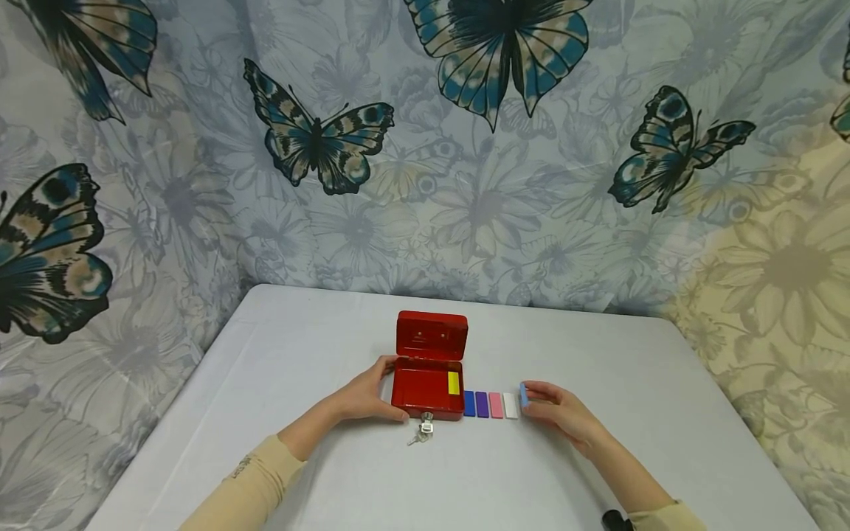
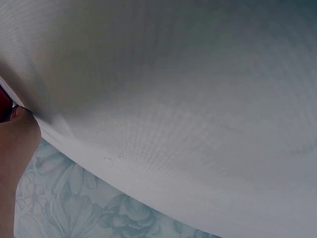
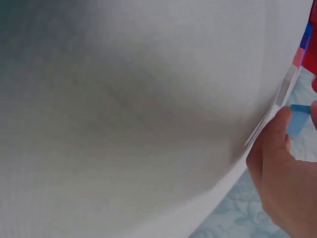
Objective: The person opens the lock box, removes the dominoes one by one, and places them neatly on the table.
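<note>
A red metal box (image 1: 413,410) stands on the table with its lid (image 1: 432,335) raised. My left hand (image 1: 364,396) holds the box's left side, thumb at the front corner and fingers toward the back. Inside, a yellow block (image 1: 454,383) lies at the right wall. Between thumb and fingers, my right hand (image 1: 563,413) pinches a light blue block (image 1: 524,395), tilted up on edge. It is at the right end of a row of flat blocks: blue (image 1: 469,404), purple (image 1: 482,405), pink (image 1: 496,405) and white (image 1: 510,405). The right wrist view shows the pinched light blue block (image 3: 297,119) close up.
A small padlock (image 1: 426,425) hangs at the front of the box, with keys (image 1: 418,439) by it on the white tablecloth (image 1: 319,324). Butterfly-patterned fabric (image 1: 425,221) rises behind the table. A dark object (image 1: 615,521) shows by the right sleeve.
</note>
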The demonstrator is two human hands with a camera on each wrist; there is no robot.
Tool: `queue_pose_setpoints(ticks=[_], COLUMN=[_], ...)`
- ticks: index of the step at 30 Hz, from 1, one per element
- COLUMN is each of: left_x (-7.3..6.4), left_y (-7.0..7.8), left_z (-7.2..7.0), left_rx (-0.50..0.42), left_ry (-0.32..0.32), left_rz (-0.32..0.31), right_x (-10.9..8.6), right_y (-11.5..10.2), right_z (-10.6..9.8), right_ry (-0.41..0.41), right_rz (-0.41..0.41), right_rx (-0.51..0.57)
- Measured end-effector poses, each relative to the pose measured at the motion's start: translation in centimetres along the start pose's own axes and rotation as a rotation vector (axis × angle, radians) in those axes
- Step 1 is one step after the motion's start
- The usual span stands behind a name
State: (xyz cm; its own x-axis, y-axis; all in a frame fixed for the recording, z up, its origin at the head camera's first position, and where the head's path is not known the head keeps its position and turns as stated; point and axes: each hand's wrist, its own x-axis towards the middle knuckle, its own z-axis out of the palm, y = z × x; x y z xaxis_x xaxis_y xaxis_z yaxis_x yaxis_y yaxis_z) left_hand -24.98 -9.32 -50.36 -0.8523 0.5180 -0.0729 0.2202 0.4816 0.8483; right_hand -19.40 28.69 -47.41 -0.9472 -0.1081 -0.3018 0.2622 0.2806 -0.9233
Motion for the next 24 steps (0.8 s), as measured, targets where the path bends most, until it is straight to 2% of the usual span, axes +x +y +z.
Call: queue_pose_setpoints(ticks=[7,17,24], left_x=[0.0,0.1,0.0], left_y=[-0.1,-0.1,0.0], left_z=[0.0,0.1,0.0], left_rx=[0.011,0.015,0.009], left_ry=[0.008,0.006,0.006], left_rz=[-0.003,-0.009,-0.004], right_x=[0.2,0.1,0.1], right_y=[0.4,0.4,0.5], right_z=[0.1,0.5,1.1], right_ry=[0.061,0.129,0.167], right_rz=[-0.066,-0.102,-0.148], right_rx=[-0.218,-0.4,-0.463])
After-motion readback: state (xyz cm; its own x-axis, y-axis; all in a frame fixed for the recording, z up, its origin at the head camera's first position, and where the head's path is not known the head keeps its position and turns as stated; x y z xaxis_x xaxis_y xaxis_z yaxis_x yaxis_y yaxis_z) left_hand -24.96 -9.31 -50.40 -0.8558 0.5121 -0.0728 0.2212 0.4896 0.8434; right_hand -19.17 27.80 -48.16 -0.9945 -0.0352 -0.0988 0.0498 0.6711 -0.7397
